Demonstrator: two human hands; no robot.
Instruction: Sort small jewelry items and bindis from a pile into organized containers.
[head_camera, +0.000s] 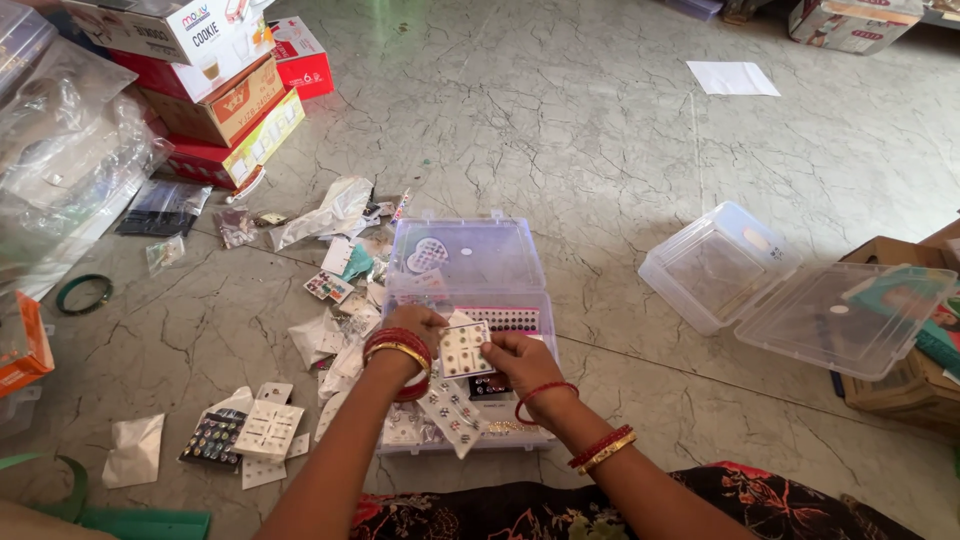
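A small white card of studs (465, 348), held level over the open clear plastic organiser box (470, 262) on the marble floor (600, 130). Left hand (418, 326) pinches the card's left edge; right hand (520, 362) grips its right edge, fingers closed on it. Loose cards and packets (330, 330) lie just left; an empty lidded container (715, 265) sits well apart, right.

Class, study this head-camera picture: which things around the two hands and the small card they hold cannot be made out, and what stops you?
- Card: the dots' design is too small; both hands cover its edges.
- Left hand and right hand: fingertips are hidden behind the card.
- Open box: its lower contents are hidden by hands and wrists.
- Second clear box: glare hides whether it holds anything.
- Cartons: cut off by the top edge.
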